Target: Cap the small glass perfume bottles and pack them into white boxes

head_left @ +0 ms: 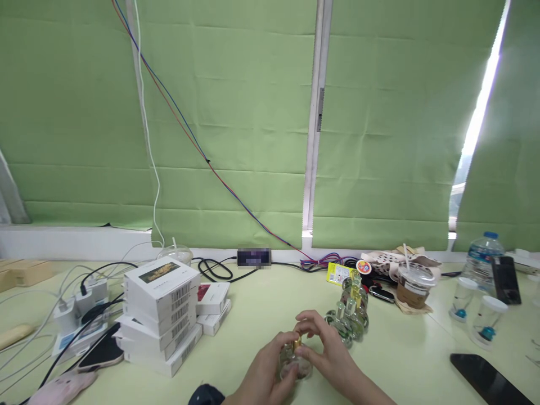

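Note:
My left hand is closed around a small round clear glass bottle, low in the middle of the head view. Pinkish-brown contents show through its lower part. My right hand pinches at the gold-coloured top of this bottle, thumb and fingers bent around it. Both hands partly hide the neck, so I cannot tell whether the top is loose. Just beyond my right hand stands a cluster of similar round glass bottles, some greenish, with narrow tops.
White boxes are stacked at left, beside chargers and tangled cables. A phone-like screen leans at the back. An iced drink cup, two lidded clear jars, a water bottle and a black phone stand or lie right.

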A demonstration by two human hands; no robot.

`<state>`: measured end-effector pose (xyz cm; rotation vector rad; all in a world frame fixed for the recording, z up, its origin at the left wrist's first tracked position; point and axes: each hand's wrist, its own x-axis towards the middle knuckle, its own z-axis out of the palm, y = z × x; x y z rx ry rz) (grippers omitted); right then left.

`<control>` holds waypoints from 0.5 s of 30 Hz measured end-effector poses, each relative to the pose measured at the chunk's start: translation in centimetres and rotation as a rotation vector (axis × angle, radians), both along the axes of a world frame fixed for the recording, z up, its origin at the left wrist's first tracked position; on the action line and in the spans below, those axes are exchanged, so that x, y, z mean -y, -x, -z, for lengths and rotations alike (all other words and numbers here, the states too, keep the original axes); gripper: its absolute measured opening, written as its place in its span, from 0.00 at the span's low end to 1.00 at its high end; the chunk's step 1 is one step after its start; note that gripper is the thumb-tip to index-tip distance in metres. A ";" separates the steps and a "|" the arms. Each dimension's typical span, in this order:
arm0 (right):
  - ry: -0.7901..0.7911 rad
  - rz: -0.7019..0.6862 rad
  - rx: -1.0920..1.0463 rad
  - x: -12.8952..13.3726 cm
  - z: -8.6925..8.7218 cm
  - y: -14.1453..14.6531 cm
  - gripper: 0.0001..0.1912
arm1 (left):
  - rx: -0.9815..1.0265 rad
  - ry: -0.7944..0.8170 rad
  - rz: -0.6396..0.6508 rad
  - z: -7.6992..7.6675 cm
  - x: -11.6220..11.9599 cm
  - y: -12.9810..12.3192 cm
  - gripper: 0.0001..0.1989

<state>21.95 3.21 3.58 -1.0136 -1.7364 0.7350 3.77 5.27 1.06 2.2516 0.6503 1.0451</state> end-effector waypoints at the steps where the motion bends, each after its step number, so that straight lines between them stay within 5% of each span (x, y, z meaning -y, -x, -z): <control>1: 0.003 0.002 0.002 0.0 0.0 0.0 0.18 | 0.001 0.007 0.000 0.0 0.0 0.0 0.21; 15: -0.010 -0.003 -0.022 -0.4 0.6 0.0 0.15 | -0.006 0.024 -0.003 -0.2 0.1 0.0 0.20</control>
